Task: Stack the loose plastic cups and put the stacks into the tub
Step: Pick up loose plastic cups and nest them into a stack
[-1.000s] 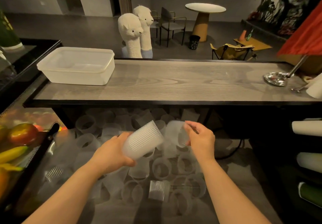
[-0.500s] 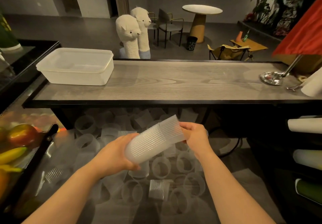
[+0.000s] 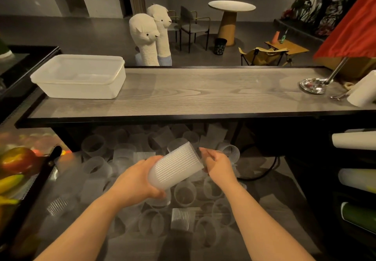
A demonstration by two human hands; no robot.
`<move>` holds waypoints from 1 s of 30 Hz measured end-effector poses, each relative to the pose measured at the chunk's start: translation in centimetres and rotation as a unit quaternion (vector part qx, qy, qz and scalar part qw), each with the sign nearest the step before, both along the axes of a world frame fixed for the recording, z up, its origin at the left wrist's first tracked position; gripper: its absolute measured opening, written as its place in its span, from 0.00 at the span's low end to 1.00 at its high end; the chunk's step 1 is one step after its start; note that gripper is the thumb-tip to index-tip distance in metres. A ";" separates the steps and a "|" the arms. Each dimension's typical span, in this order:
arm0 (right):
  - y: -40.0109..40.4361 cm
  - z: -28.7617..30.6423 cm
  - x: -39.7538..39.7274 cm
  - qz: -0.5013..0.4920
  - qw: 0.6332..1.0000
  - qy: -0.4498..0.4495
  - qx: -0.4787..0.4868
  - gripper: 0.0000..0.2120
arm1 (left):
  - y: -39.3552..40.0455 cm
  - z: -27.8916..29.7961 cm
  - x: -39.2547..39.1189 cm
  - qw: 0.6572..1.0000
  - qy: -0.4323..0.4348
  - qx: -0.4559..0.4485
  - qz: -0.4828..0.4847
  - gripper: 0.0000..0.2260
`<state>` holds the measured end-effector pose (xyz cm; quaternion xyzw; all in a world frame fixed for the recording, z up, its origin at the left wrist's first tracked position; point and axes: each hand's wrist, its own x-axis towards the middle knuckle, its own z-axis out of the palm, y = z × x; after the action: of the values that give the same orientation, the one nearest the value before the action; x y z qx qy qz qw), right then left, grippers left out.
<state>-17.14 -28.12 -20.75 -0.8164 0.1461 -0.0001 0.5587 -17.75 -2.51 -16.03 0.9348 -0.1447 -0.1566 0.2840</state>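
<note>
Head view: grey wood-grain tabletop [image 3: 203, 92] runs across, dark room behind with two alpaca toys [image 3: 151, 37], a round table [image 3: 232, 8] and chairs. Tub [image 3: 79, 76] sits at the tabletop's left end, no cups visible inside. Loose cups [image 3: 183, 193] cover the lower shelf under the tabletop's near edge, many on their sides. Fruit [image 3: 16, 161] at the left. Left hand [image 3: 136, 181] grips the ribbed cup stack [image 3: 176, 166] near its base, tilted, mouth up-right. Right hand [image 3: 218, 164] is at the stack's mouth, fingers loosely curled, holding nothing I can make out. Risks: thin cups seat crooked or jam if pushed off-axis; tilted stack could slip and drop into the pile; lifting to the tub could clip the tabletop's near edge.
</note>
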 end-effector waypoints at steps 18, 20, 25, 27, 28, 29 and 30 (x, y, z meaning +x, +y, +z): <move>-3.7 -1.4 0.2 -0.209 0.976 0.024 -0.057 0.07 | 0.9 -0.5 0.8 0.998 0.013 0.052 0.016 0.44; -3.2 0.2 -1.0 -0.224 0.972 -0.040 -0.060 0.04 | 0.9 -0.6 0.8 0.998 0.017 0.051 0.013 0.44; -1.8 3.9 -1.9 -0.167 0.973 -0.118 0.111 0.09 | 0.6 -0.9 0.6 0.999 0.017 0.043 0.014 0.44; -1.0 4.8 -2.0 -0.115 0.972 -0.119 0.164 0.09 | 0.6 -0.9 0.5 0.999 0.016 0.029 0.016 0.44; -0.6 5.0 -2.0 -0.094 0.974 -0.115 0.169 0.09 | 0.6 -0.9 0.4 0.999 0.016 0.023 0.018 0.44; -0.2 5.1 -1.9 -0.079 0.977 -0.110 0.164 0.09 | 0.8 -0.9 0.3 0.999 0.016 0.019 0.021 0.44; 0.3 5.1 -1.8 -0.069 0.980 -0.105 0.156 0.10 | 1.0 -0.9 0.3 0.999 0.015 0.017 0.024 0.44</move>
<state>-18.95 -27.82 -15.62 -0.7025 0.1408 -0.1011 0.6902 -17.50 -1.53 -16.92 0.9405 -0.1151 -0.1657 0.2736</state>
